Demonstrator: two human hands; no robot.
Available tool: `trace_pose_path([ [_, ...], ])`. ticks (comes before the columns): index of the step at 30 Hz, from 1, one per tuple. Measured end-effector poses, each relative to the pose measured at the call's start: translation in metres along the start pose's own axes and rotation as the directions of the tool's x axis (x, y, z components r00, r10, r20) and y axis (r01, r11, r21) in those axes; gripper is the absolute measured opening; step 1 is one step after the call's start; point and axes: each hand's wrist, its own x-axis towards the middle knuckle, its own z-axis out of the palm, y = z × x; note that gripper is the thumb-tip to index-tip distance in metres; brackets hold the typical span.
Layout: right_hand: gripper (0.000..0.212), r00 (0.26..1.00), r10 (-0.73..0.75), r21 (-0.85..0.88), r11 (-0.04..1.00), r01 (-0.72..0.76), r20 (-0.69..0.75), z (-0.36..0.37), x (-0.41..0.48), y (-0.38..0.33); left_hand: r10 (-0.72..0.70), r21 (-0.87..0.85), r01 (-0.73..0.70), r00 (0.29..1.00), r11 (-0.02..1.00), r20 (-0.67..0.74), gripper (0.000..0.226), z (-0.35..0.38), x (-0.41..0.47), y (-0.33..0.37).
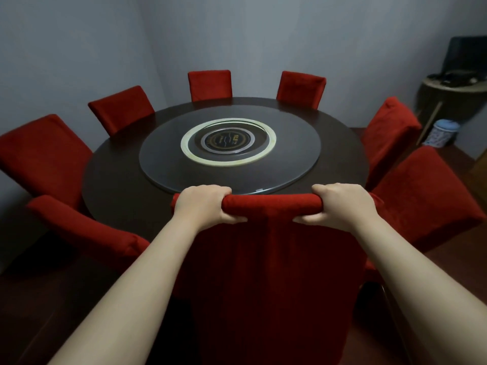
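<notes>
At 6 o'clock of the worktop [118, 185], left hand [201, 206] and right hand [342, 205] wrap fingers around the chair [268, 272] top; likely heavy, loose cover.

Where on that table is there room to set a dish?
The glass turntable is bare around its centre ring, as is the table outside it. Red chairs crowd the edge; left hand and right hand grip the nearest chair.

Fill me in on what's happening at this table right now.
A person is behind a red-covered chair, gripping the top of its backrest with the left hand and the right hand. The chair sits at the near edge of a dark round table with a glass turntable; more red chairs ring it.
</notes>
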Motion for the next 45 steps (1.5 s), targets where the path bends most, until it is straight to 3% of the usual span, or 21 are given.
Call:
trace_pose_path([
  [12, 0.090, 0.949, 0.066, 0.113, 0.988, -0.106, 0.309, 0.000, 0.038, 0.016, 0.019, 0.007, -0.019, 1.000, 1.000, -0.013, 0.066, 0.006, 0.026, -0.008],
  [20, 0.089, 0.947, 0.053, 0.134, 0.986, -0.100, 0.318, 0.007, 0.053, 0.021, 0.011, 0.011, -0.011, 1.000, 1.000, 0.006, 0.065, 0.008, 0.042, -0.012],
  [32, 0.092, 0.935, -0.062, 0.164, 0.986, 0.003, 0.350, -0.019, 0.015, 0.004, 0.125, -0.044, -0.119, 0.972, 0.992, 0.198, 0.080, -0.012, -0.006, -0.004],
  [45, 0.093, 0.923, -0.182, 0.164, 0.977, 0.133, 0.339, -0.041, -0.015, -0.032, 0.053, -0.074, -0.027, 0.929, 0.997, 0.367, 0.079, -0.023, -0.071, 0.001],
])
